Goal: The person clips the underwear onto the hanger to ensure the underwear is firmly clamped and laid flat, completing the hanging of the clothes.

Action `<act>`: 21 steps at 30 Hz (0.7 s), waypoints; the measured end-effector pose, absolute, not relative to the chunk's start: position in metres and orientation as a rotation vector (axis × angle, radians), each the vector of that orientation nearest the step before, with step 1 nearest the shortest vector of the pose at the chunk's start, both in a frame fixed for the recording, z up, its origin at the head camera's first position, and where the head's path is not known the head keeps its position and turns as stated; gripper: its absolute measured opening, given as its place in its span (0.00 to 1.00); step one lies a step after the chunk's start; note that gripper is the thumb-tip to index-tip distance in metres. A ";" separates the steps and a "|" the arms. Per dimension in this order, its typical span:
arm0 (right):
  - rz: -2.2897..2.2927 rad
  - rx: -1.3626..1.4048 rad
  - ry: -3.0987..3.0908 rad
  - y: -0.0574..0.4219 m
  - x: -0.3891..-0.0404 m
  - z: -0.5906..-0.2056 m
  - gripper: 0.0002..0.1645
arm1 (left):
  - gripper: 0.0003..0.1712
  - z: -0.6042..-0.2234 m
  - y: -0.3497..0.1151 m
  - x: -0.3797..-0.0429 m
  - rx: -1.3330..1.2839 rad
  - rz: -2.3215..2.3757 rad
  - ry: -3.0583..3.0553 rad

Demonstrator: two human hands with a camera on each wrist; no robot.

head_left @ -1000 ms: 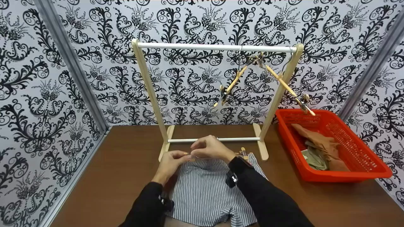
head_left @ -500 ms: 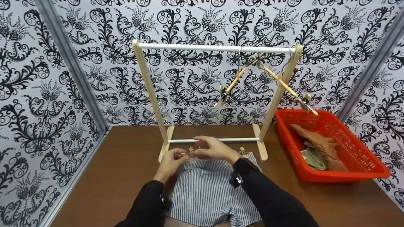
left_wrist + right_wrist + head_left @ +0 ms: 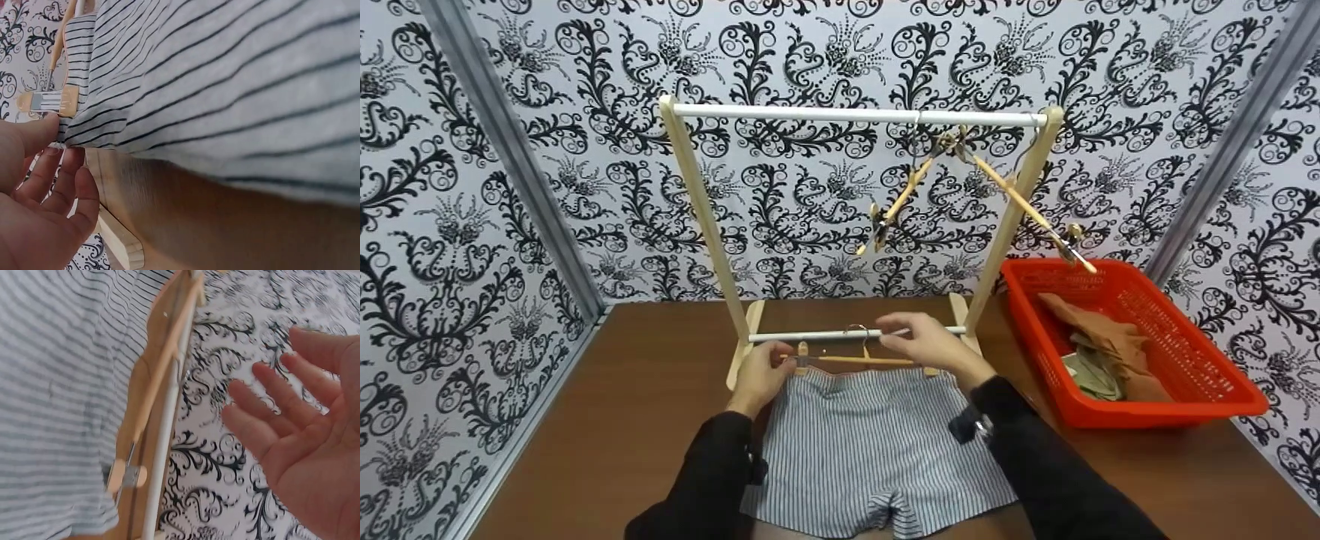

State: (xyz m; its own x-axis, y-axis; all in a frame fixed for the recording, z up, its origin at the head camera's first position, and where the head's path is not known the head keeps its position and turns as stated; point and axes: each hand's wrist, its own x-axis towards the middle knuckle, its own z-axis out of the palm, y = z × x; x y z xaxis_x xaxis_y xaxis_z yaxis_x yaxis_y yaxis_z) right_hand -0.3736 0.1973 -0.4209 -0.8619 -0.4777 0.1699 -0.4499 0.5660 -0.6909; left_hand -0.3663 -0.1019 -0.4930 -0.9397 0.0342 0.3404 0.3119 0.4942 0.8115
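Striped shorts (image 3: 877, 442) lie on the table, their waistband clipped to a wooden clip hanger (image 3: 866, 361). The hanger's left clip (image 3: 50, 102) grips one waistband corner, and its right clip (image 3: 126, 476) the other. My left hand (image 3: 761, 375) is at the left clip; its thumb and fingertips pinch the waistband corner beside it. My right hand (image 3: 926, 341) is raised over the right part of the hanger, fingers apart and holding nothing. In the right wrist view its palm and fingers (image 3: 270, 405) are apart from the hanger. The hanger's hook stands near the rack's lower bar.
A wooden rack (image 3: 701, 202) with a white top bar (image 3: 810, 113) stands behind the shorts. Two bare clip hangers (image 3: 911, 191) hang at its right end. On the right sits a red basket (image 3: 1177, 412) with brown and green cloth (image 3: 1099, 371). Patterned walls enclose the table.
My right hand has left the left clip and moved right, uncovering the hanger and its hook. My left hand stays at the left corner. The view has shifted slightly.
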 end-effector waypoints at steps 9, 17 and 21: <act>-1.303 -0.377 2.789 0.250 -0.349 -0.454 0.24 | 0.08 -0.494 -0.095 -0.371 -0.206 -1.208 -2.537; -1.387 -0.081 2.874 0.263 -0.327 -0.476 0.28 | 0.24 -0.483 -0.066 -0.368 -0.068 -0.984 -2.583; -1.422 -0.053 2.844 0.263 -0.324 -0.479 0.29 | 0.28 -0.471 -0.046 -0.368 -0.189 -0.924 -2.582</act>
